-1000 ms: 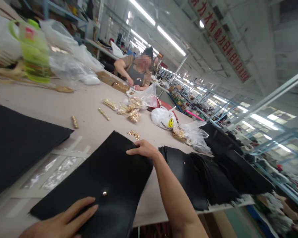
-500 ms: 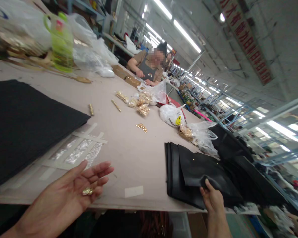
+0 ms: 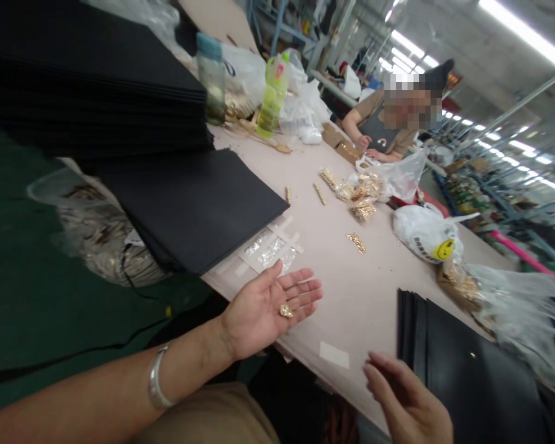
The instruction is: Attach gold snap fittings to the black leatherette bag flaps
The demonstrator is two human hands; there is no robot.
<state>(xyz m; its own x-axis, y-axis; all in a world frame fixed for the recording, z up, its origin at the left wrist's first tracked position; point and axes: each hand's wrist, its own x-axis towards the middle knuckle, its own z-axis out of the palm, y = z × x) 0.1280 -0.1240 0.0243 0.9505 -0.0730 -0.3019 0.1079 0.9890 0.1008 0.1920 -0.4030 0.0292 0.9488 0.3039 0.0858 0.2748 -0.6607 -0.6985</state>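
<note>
Turning more to my left than half a second ago, I now see more of the long pale pink table [image 3: 365, 283] on that side. The tall stack of flat black sheets [image 3: 97, 68] has come into view at the far left, with a lower pile of flat black sheets [image 3: 198, 209] in front of it. On my right is the pile of shiny black panels [image 3: 467, 370]. The panel I had under my hands a second ago was on that pile half a second ago, and the middle of the table now shows bare. A bottle with a blue lid [image 3: 211, 86] has come into view too, behind the tall stack.

My left hand [image 3: 263, 311] is palm up with the fingers spread, as it was half a second ago. My right hand [image 3: 411, 401] was pinching the top panel then. Now it is off it, just left of the pile, with the fingers bent toward the thumb. It is blurry, so I cannot tell if the tips touch.

A little heap of gold metal bits [image 3: 355, 243] lies on the table past my left hand. The small shiny gold pieces [image 3: 285, 311] still sit loose near the bottom of my left fingers.
</note>
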